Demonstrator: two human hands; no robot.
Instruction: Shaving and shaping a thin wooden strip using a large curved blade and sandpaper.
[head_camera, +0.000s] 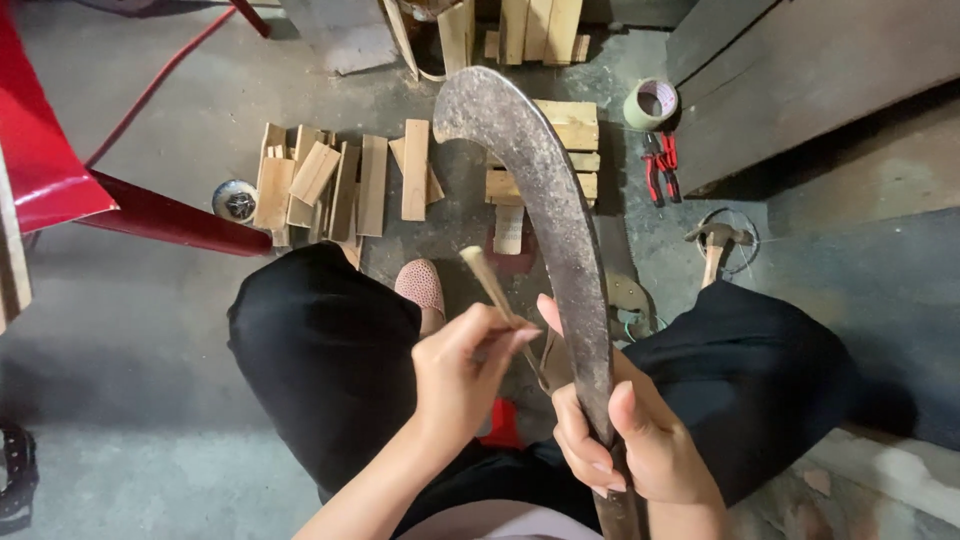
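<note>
I see a grey concrete floor (140, 300), stained and dusty, carrying everything here. On it, far and left of centre, lie short wooden slats (330, 185) in a loose row, with a small round metal part (235, 200) just left of them and a stack of wooden blocks (570, 150) to their right. Further right lie a roll of tape (651, 103), red-handled pliers (660, 165) and a hammer (714, 245).

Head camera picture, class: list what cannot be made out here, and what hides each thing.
- Curved blade: its handle end is covered by the right hand and cut off by the bottom edge.
- Thin stick: its lower end is hidden inside the left hand.
- Hammer: its handle end disappears behind the person's knee.
</note>
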